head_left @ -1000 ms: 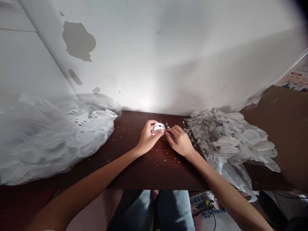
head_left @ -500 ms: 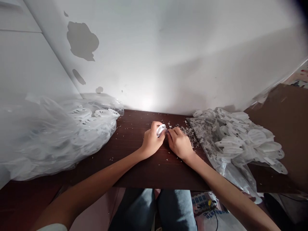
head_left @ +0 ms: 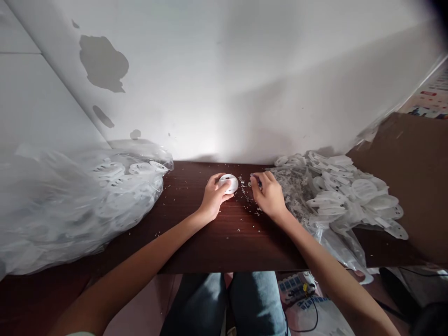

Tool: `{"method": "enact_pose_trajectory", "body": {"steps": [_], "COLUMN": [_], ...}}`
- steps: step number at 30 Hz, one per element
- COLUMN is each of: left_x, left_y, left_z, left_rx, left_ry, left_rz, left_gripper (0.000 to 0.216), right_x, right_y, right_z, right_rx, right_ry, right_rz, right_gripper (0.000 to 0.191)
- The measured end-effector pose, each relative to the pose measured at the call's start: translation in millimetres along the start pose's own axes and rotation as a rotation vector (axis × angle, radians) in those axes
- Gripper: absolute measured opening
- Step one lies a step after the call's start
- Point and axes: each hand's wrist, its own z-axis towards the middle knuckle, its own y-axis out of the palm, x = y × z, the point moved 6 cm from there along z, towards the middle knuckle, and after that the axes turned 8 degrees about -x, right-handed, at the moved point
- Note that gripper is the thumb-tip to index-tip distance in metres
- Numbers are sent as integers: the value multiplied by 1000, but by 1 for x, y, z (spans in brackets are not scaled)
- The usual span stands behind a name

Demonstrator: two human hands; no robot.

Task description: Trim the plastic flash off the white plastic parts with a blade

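Observation:
A round white plastic disc (head_left: pixel 231 178) with a small dark slot near its top is in my left hand (head_left: pixel 210 199). The thumb lies across its face and the fingers are behind it. A short gap to the right, my right hand (head_left: pixel 271 196) hovers over the table with curled fingers. Something small and dark shows between its thumb and forefinger, too little of it to name. Tiny white plastic scraps (head_left: pixel 242 190) are scattered on the dark brown table (head_left: pixel 217 247) between and around the hands.
On the left bulges a clear plastic bag (head_left: pixel 77 219) full of similar white pieces. To the right, many white plastic pieces (head_left: pixel 371 191) are piled on another clear bag beside a brown cardboard panel (head_left: pixel 402 177). A white wall (head_left: pixel 196 93) closes off the back.
My hands have moved apart. The disc has turned so that its face shows more fully, and my right hand has drawn away from it. The whole view has shifted slightly.

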Motion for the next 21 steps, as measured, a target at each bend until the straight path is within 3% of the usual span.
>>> {"method": "enact_pose_trajectory", "body": {"steps": [5,10,21], "left_x": [5,4,9], "left_y": [0,-4,-7], "left_z": [0,3,4], "left_rx": [-33,7,-79], "left_ry": [-57,-51,-40], "left_rz": [-49,-55,165], "left_gripper": [59,58,52], "right_x": [34,45,55], "right_y": [-12,-16,23], "right_z": [9,15,12], "right_rx": [67,55,-415], "right_ry": [78,86,-78], "right_rz": [68,111,19], "right_gripper": [35,31,8]}}
